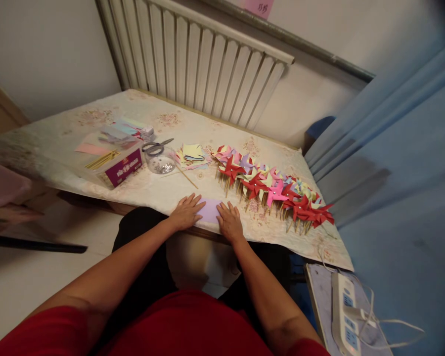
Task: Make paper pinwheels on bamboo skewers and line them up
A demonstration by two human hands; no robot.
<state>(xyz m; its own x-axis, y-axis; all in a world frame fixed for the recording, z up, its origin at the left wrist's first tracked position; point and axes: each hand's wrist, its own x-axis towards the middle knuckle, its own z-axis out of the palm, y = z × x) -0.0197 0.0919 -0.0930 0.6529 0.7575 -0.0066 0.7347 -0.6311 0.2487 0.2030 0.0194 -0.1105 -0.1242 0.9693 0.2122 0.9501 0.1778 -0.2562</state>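
Observation:
A sheet of purple paper [209,211] lies flat at the near edge of the table. My left hand [186,212] rests palm down on its left side, fingers spread. On the right side of the paper lies my right hand [230,221], also flat with fingers apart. Just beyond the paper is a thin wooden stick [187,177]. Behind that sits a stack of cut coloured paper pieces [193,153]. Rows of paper pinwheels on sticks [259,185] fill the table to the right of my hands.
Scissors [157,147] lie across a clear round tub [159,164] of small shiny pieces. A box of sticks [118,170] stands at left, with coloured sheets [94,147] behind. A power strip [343,314] with cables lies at lower right; a blue curtain [400,148] hangs at right.

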